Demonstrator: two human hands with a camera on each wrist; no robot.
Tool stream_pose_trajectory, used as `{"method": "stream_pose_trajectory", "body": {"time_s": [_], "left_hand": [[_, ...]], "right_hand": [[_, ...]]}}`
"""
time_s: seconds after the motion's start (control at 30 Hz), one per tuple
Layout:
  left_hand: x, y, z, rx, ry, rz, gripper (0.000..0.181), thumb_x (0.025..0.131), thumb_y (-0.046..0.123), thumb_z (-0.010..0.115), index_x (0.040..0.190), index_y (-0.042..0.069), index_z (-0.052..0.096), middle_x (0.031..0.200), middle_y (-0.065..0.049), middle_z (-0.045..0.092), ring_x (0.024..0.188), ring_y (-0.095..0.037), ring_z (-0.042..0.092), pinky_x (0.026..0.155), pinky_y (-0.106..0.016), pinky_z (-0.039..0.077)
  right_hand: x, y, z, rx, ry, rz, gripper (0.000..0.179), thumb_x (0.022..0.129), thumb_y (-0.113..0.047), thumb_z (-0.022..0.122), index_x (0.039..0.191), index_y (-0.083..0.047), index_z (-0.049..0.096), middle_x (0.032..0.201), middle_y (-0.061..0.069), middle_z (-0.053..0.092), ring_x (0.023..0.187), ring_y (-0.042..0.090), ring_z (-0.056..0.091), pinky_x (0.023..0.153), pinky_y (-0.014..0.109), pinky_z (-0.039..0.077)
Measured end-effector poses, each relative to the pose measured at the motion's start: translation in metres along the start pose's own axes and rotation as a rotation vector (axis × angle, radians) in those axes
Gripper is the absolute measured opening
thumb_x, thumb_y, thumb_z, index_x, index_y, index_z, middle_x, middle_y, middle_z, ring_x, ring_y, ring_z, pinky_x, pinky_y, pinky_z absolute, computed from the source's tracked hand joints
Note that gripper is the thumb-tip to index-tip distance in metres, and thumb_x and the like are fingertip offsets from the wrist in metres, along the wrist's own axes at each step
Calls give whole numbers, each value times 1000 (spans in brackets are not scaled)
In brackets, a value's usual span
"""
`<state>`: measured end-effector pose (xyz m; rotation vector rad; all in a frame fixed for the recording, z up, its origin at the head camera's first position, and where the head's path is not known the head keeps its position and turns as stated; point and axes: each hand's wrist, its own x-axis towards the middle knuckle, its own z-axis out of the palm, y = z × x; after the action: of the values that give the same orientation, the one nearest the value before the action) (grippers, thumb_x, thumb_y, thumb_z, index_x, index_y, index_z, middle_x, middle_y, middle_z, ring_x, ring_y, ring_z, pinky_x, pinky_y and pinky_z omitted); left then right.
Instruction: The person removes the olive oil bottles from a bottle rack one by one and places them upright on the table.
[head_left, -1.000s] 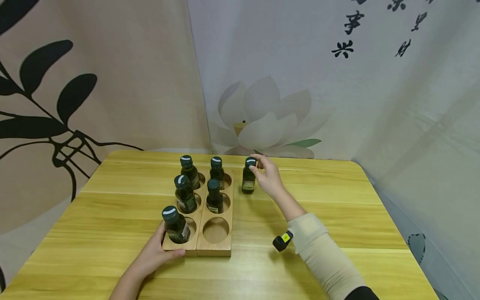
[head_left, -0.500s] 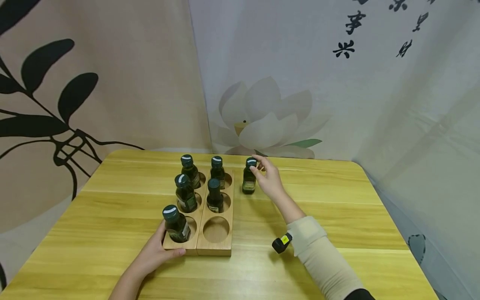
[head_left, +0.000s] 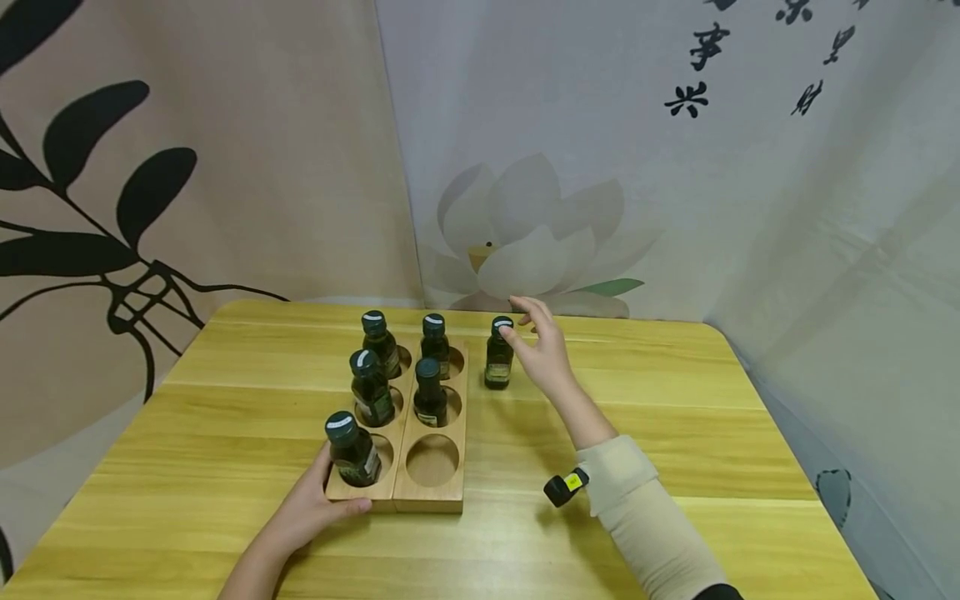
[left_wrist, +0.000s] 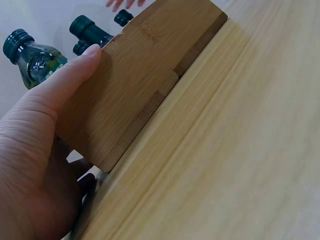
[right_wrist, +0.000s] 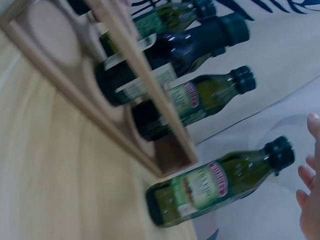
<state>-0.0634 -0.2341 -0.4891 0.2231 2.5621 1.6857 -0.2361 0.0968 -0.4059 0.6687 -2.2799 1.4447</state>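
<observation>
My left hand (head_left: 309,504) grips the front left corner of a wooden bottle rack (head_left: 429,500), thumb (left_wrist: 75,75) across its front face. Several small dark green glass bottles with dark caps stand in its round holes, among them a front left bottle (head_left: 354,450) and a slimmer-necked bottle (head_left: 429,396). The front right hole (head_left: 432,460) shows its bare floor. Right of the rack, a green glass bottle (head_left: 498,354) with a green label (right_wrist: 202,187) stands upright on the table. My right hand (head_left: 543,354) is beside its cap, fingers spread; the right wrist view shows a gap between them.
The light wooden table (head_left: 675,400) ends at a hanging cloth (head_left: 555,208) with a printed flower and dark characters. A small black device with a yellow mark (head_left: 566,486) is at the right sleeve (head_left: 622,471).
My right fingers have let go of the standing bottle's cap, opening and lifting slightly to the right. The bottle, the rack and my left hand have stayed in place.
</observation>
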Motion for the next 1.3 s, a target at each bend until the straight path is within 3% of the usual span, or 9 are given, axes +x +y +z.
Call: {"method": "stream_pose_trajectory", "body": {"time_s": [0.3, 0.53, 0.67, 0.77, 0.97, 1.2, 1.3], "left_hand": [[0, 0, 0, 0, 3, 3, 109, 71, 14, 86, 153, 8, 14, 151, -26, 25, 137, -45, 20, 104, -62, 17], [-1, 0, 1, -6, 3, 5, 108, 72, 13, 85, 153, 10, 14, 151, -25, 25, 137, -44, 20, 104, -62, 18], [-1, 0, 0, -8, 1, 1, 109, 72, 13, 85, 154, 10, 13, 151, -26, 24, 137, -44, 20, 104, -62, 18], [-1, 0, 0, 2, 1, -4, 109, 72, 13, 85, 154, 10, 13, 151, -25, 25, 137, -44, 21, 104, -61, 18], [-1, 1, 0, 2, 2, -9, 111, 72, 14, 85, 154, 8, 11, 151, -27, 23, 137, -45, 20, 104, -62, 18], [-2, 1, 0, 4, 2, -16, 111, 72, 15, 85, 154, 6, 10, 151, -29, 21, 136, -47, 19, 104, -64, 17], [-2, 1, 0, 5, 1, -12, 111, 72, 14, 85, 153, 6, 11, 151, -28, 23, 136, -46, 20, 104, -63, 18]], "right_hand": [[1, -21, -4, 65, 24, -47, 46, 90, -15, 68, 134, -9, 54, 132, 8, 51, 101, 30, 50, 86, 50, 38], [-6, -78, -8, 82, -7, -83, 43, 87, 1, 68, 127, 6, 54, 126, 23, 52, 97, 43, 50, 83, 43, 38], [-7, -65, 3, 119, -30, -114, 45, 86, 2, 68, 128, 6, 54, 126, 24, 52, 96, 45, 49, 82, 55, 39], [-10, -51, 13, 136, -43, -128, 47, 86, -1, 70, 130, 2, 54, 126, 21, 53, 95, 40, 49, 81, 57, 39], [-19, -52, 27, 130, -76, -127, 48, 85, -8, 73, 130, -8, 57, 123, 8, 56, 97, 21, 50, 84, 40, 41], [-27, -55, 41, 155, -129, -135, 48, 85, -10, 73, 130, -6, 57, 125, 7, 55, 98, 27, 51, 82, 38, 40], [-30, -56, 46, 151, -142, -121, 48, 85, -12, 74, 129, -5, 57, 125, 4, 55, 98, 22, 51, 82, 37, 40]]}}
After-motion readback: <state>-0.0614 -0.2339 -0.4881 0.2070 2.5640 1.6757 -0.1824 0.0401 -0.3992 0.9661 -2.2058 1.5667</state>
